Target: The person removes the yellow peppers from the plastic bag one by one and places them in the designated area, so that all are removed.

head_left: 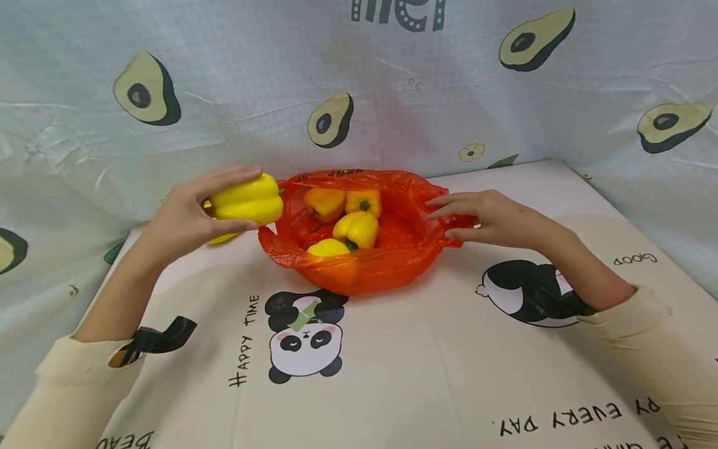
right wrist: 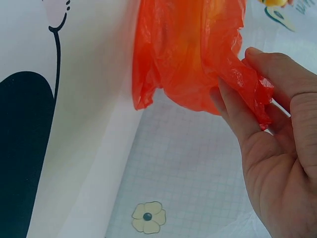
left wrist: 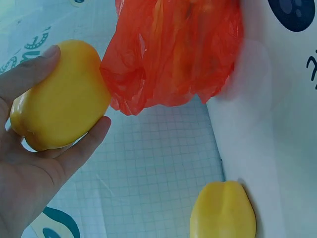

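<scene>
My left hand (head_left: 182, 212) grips a yellow bell pepper (head_left: 247, 201), thumb on one side and fingers on the other, at the left rim of a red plastic bag (head_left: 359, 274). The left wrist view shows this pepper close beside the bag's edge. Inside the wide-mouthed bag lie several yellow and orange bell peppers (head_left: 356, 229). At the bag's right side, my right hand (head_left: 493, 218) holds the crumpled handle (right wrist: 252, 91) between thumb and fingers. Another yellow bell pepper (left wrist: 223, 213) rests on the table to the left, mostly hidden behind my left hand in the head view.
The table (head_left: 404, 362) has a pale cover printed with pandas and lettering. Behind the bag rises a light sheet (head_left: 235, 81) with avocado prints, close to the table's back edge. A black strap (head_left: 162, 337) sits at my left wrist.
</scene>
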Action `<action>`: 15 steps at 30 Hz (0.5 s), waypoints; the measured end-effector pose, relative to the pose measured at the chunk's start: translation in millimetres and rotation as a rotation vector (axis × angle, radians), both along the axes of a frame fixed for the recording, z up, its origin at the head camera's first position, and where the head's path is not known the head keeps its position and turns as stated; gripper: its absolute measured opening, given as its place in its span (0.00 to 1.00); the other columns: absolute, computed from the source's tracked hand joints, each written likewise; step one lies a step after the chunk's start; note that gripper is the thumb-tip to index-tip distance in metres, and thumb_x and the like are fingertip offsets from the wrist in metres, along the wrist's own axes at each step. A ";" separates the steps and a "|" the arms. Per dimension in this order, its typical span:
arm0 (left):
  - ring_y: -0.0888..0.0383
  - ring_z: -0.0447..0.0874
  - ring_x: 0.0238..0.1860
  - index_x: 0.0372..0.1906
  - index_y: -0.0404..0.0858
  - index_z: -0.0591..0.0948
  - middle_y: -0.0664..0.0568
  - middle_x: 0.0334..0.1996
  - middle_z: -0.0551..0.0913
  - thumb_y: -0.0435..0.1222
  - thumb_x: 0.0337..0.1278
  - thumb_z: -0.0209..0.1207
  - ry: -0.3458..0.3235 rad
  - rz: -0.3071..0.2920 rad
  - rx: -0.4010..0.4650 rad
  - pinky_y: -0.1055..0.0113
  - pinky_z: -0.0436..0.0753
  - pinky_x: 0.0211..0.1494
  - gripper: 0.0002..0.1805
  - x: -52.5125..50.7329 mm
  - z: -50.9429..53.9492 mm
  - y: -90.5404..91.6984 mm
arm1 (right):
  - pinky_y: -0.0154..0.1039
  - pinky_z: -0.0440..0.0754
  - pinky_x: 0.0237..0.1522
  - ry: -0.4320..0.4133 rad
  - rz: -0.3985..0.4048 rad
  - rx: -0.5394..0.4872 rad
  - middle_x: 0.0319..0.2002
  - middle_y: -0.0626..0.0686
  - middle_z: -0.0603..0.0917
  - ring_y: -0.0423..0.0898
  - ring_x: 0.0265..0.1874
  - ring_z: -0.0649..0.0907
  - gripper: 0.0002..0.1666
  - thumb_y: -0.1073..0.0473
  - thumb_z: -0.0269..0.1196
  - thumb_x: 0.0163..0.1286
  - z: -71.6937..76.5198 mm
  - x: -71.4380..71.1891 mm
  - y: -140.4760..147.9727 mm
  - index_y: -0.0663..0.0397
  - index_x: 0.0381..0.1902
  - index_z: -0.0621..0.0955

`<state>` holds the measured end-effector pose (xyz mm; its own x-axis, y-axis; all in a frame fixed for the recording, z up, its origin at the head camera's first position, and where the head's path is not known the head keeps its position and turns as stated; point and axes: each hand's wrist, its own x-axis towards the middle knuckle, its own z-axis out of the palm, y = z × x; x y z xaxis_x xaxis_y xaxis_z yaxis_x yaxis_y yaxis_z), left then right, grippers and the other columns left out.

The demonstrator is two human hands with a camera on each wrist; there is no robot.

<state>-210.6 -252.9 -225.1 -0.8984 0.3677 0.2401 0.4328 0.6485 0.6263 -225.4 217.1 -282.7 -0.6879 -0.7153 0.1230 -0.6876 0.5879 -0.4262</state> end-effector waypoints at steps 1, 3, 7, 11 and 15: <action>0.58 0.71 0.56 0.69 0.56 0.77 0.55 0.69 0.74 0.32 0.52 0.75 -0.003 0.005 0.002 0.80 0.73 0.52 0.38 0.3 -0.5 -0.9 | 0.36 0.85 0.45 -0.002 0.001 0.000 0.67 0.51 0.78 0.50 0.59 0.81 0.23 0.62 0.69 0.69 -0.2 -0.1 0.3 0.52 0.62 0.83; 0.59 0.71 0.56 0.69 0.56 0.77 0.55 0.70 0.74 0.32 0.52 0.75 -0.006 0.015 0.004 0.80 0.73 0.52 0.38 0.4 -1.4 -1.8 | 0.36 0.86 0.45 -0.005 0.001 0.001 0.67 0.51 0.78 0.49 0.57 0.82 0.23 0.62 0.69 0.69 -0.2 -0.3 0.7 0.52 0.62 0.82; 0.58 0.71 0.56 0.70 0.57 0.76 0.56 0.71 0.72 0.33 0.53 0.75 -0.016 0.039 0.008 0.81 0.73 0.51 0.39 1.6 -2.2 -1.6 | 0.37 0.86 0.45 -0.003 -0.005 0.001 0.67 0.50 0.78 0.48 0.57 0.82 0.23 0.62 0.68 0.69 0.2 0.2 1.6 0.52 0.62 0.82; 0.58 0.70 0.56 0.71 0.57 0.76 0.56 0.71 0.72 0.32 0.53 0.74 -0.016 0.053 0.027 0.81 0.74 0.52 0.39 3.2 -3.5 -1.3 | 0.35 0.85 0.44 -0.019 -0.013 -0.008 0.67 0.51 0.78 0.47 0.55 0.82 0.24 0.62 0.69 0.69 -0.4 1.6 2.7 0.52 0.62 0.82; 0.59 0.70 0.58 0.71 0.55 0.75 0.56 0.71 0.72 0.30 0.53 0.74 -0.007 0.068 0.069 0.83 0.74 0.53 0.40 3.5 -6.6 -4.3 | 0.35 0.86 0.44 -0.019 -0.015 -0.012 0.67 0.51 0.78 0.49 0.57 0.82 0.24 0.62 0.69 0.68 -1.4 1.6 3.7 0.52 0.62 0.82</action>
<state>-207.1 -257.3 -231.7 -0.9225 0.2886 0.2563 0.3846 0.6311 0.6737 -223.8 220.9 -284.0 -0.7005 -0.7037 0.1186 -0.6708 0.5926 -0.4459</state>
